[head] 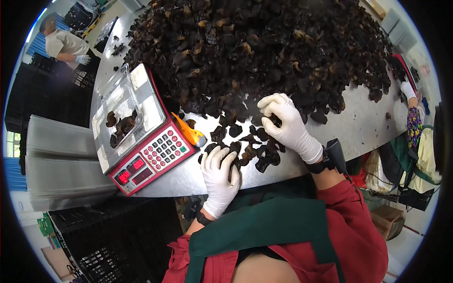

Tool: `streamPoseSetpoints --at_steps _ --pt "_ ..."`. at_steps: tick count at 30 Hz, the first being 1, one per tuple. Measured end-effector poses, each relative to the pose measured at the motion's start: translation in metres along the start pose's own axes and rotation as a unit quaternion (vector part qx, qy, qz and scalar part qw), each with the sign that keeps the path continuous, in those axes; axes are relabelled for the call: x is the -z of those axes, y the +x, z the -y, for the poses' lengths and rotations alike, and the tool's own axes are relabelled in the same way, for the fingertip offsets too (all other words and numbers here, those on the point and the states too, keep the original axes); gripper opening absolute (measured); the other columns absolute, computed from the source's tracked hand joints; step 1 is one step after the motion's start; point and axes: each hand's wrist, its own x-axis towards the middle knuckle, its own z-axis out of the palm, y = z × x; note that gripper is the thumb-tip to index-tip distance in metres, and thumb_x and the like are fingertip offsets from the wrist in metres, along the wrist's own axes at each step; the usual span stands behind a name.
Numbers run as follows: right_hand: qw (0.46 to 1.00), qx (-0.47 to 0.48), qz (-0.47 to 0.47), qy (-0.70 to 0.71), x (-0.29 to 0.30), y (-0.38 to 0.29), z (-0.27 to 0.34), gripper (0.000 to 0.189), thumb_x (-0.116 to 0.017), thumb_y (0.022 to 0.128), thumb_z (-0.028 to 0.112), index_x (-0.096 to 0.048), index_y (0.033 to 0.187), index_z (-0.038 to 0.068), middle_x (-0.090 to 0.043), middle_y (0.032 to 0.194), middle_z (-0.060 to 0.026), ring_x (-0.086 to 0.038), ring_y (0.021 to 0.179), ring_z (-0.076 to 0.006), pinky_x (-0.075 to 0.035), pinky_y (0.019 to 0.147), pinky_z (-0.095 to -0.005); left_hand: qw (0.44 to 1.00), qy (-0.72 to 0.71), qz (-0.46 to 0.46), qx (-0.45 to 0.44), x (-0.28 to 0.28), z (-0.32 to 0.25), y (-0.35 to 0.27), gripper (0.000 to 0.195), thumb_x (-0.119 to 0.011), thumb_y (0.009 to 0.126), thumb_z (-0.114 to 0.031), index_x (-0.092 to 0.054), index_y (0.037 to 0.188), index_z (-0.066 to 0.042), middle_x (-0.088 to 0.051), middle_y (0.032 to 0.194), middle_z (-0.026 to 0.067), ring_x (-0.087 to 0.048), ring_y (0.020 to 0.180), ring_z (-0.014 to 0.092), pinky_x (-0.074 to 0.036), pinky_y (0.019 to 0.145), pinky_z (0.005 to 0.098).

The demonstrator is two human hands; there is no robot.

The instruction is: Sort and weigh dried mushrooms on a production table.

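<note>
A large heap of dark wood ear mushrooms covers the far part of the metal table. My left hand, in a white glove, curls over dark mushroom pieces near the table's front edge; whether it grips them is hidden. My gloved right hand is bent around a dark piece at the heap's near edge, thumb and fingers curled about it. Between my hands lie loose pieces. On the left, a red digital scale bears a clear plastic tray with a few mushroom pieces inside.
An orange-handled tool lies against the scale. Stacked clear plastic trays stand at the left, above black crates. A person stands at the upper left. At the right, a co-worker's gloved hand is beside another red-edged scale.
</note>
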Motion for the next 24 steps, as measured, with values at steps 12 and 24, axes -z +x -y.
streamPoseSetpoints --at_steps 12,24 --pt "0.966 -0.106 0.070 0.227 0.022 0.018 0.001 0.008 -0.062 0.082 0.003 -0.055 0.088 0.002 -0.061 0.124 -0.0114 -0.056 0.119 -0.0229 -0.041 0.106 -0.0353 1.000 0.005 0.003 -0.004 -0.001 0.000 -0.002 0.039 -0.066 0.078 -0.006 -0.065 0.117 -0.012 -0.060 0.120 0.0093 -0.052 0.125 0.031 -0.032 0.111 0.0524" --pt "0.995 -0.017 -0.094 -0.014 -0.001 0.130 -0.028 0.034 -0.052 0.090 -0.001 -0.068 0.118 0.011 -0.071 0.100 -0.0092 -0.068 0.085 -0.0255 -0.054 0.080 -0.0316 1.000 -0.011 -0.002 -0.002 0.001 -0.002 0.002 0.038 -0.066 0.076 -0.003 -0.066 0.113 -0.011 -0.061 0.117 0.0084 -0.054 0.122 0.032 -0.034 0.110 0.0521"
